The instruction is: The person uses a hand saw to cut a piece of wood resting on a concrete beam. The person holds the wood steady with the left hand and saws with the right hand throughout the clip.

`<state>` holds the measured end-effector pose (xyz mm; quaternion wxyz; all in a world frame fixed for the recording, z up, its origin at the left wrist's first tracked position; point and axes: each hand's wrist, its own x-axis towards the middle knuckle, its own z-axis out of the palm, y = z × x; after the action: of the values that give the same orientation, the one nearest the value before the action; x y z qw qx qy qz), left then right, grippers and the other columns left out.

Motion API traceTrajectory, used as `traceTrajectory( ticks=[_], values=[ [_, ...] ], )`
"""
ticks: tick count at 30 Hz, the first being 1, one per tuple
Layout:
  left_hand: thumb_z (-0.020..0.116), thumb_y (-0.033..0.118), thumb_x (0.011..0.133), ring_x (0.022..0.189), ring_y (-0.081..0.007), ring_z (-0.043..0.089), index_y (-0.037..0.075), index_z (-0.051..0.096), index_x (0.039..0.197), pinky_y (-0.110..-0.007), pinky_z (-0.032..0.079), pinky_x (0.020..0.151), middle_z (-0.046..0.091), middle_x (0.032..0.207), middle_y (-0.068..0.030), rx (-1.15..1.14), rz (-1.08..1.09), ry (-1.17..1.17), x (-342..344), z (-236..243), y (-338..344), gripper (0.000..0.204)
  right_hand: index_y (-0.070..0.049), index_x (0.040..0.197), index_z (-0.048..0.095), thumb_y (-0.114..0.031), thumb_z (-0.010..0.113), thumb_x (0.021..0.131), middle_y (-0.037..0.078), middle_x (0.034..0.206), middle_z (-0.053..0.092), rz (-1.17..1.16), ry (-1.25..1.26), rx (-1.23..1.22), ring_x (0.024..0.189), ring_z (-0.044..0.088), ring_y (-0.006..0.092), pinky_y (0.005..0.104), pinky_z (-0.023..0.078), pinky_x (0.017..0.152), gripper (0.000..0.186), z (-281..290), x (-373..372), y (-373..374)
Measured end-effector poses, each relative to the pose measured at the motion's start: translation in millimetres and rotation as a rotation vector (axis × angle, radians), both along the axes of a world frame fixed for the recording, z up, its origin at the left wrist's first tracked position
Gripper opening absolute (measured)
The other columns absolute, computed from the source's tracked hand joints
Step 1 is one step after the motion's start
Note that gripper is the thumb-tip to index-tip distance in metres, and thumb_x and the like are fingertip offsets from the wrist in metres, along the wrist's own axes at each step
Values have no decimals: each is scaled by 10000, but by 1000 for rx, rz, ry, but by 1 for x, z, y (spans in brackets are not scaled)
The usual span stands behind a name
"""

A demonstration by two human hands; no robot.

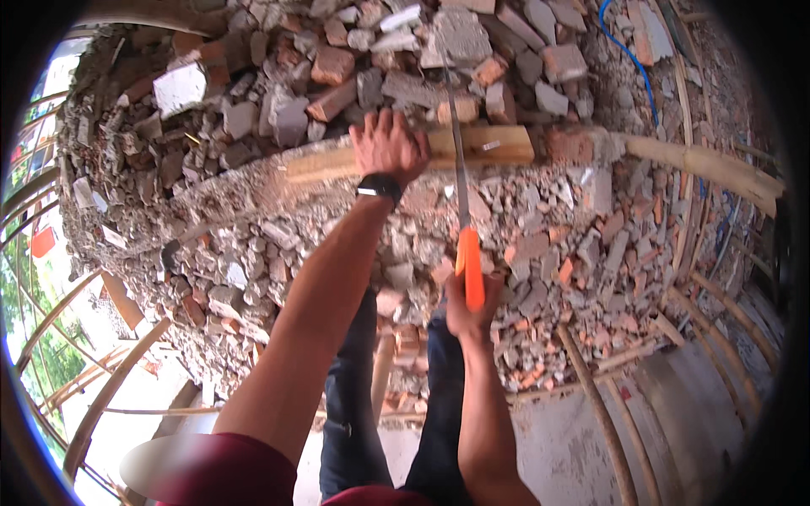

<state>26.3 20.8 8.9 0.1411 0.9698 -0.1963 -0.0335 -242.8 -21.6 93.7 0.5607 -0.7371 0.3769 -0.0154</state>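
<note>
A pale wooden board (498, 145) lies crosswise on a rough rubble ledge in the middle of the head view. My left hand (388, 148) bears down on it, fingers curled over its far edge, with a dark watch on that wrist. A handsaw (470, 266) with an orange handle is gripped in my right hand (477, 316), nearer to me. Its narrow blade points away from me and crosses the board to the right of my left hand. How deep the blade sits in the wood I cannot tell.
Broken bricks and concrete chunks (333, 66) are heaped beyond the board, with smaller rubble (540, 253) on the near side. A round wooden pole (704, 164) extends rightward. A blue cable (637, 63) runs at the far right. Several bamboo poles (603, 413) stand near the rim.
</note>
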Motion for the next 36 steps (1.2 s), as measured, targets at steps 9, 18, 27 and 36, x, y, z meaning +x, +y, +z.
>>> traceTrajectory(
  ticks=[9,18,27,36],
  values=[
    [562,372,848,1068,-291,554,48,648,991,-504,371,921,619,1033,-121,47,20,52,-9,-3,3,365,-17,691,543,-21,617,828,-18,573,462,-9,-152,-148,575,468,81,293,408,547,156,0,-29,13],
    [536,339,883,1057,-305,594,88,628,963,-502,396,918,652,1025,-102,45,40,-42,-12,-3,-4,279,21,634,518,-127,660,870,32,513,494,-13,-1,14,492,425,80,330,361,480,313,27,30,-41],
    [533,661,898,1388,-353,365,95,467,1443,-655,178,1119,458,1448,-143,44,-296,74,-7,7,28,789,-37,597,471,-123,668,853,45,495,436,-117,-24,-74,429,425,165,350,309,448,334,157,-97,-55],
    [645,504,909,1429,-422,336,74,374,1513,-595,221,1162,420,1502,-217,-55,-122,182,-91,81,60,789,60,737,645,-209,691,857,225,649,650,-151,577,-163,682,679,430,498,484,628,299,123,-286,-50]
  ],
)
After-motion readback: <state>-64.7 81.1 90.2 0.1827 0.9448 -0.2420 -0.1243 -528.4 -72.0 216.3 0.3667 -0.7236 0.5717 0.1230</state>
